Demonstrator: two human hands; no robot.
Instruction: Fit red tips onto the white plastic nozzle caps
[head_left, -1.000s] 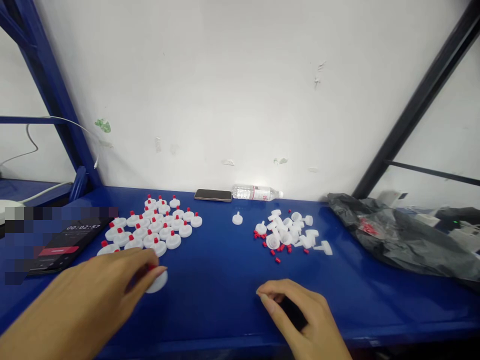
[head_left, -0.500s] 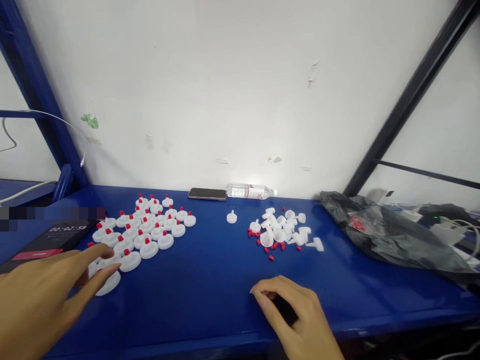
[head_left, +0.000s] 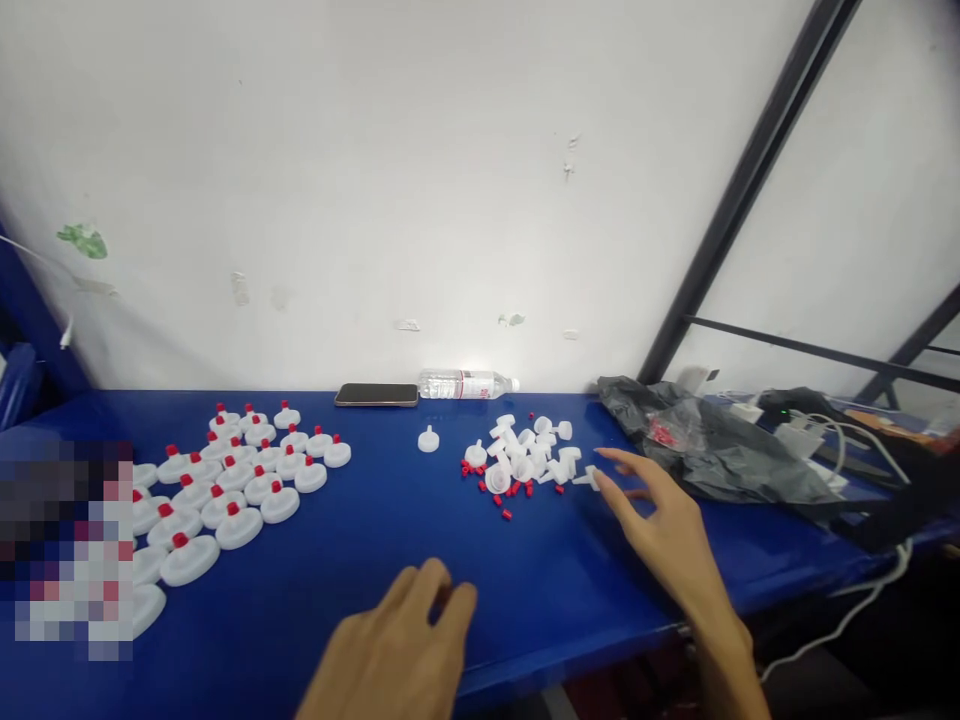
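Note:
My right hand (head_left: 660, 510) reaches to the right end of a pile of white plastic nozzle caps (head_left: 525, 450). Thumb and forefinger are apart beside the outermost nozzle cap (head_left: 587, 478); whether they touch it I cannot tell. Small red tips (head_left: 507, 515) lie scattered along the pile's front. Above the front of the table hovers my left hand (head_left: 405, 630), loosely curled, with a gap between thumb and forefinger and nothing visible in it. Several nozzle caps with red tips (head_left: 240, 525) stand upright in a group on the left. One nozzle cap without a red tip (head_left: 428, 440) stands alone in the middle.
Against the wall lie a phone (head_left: 376, 395) and a clear plastic bottle (head_left: 469, 384). A dark grey plastic bag (head_left: 720, 460) with a small bag of red pieces (head_left: 664, 433) lies on the right of the blue table (head_left: 360, 520). Cables (head_left: 862, 440) are behind it.
My left hand has left the group of red-tipped caps and moved right. My right hand has opened and moved up to the pile's right end. The view has turned right.

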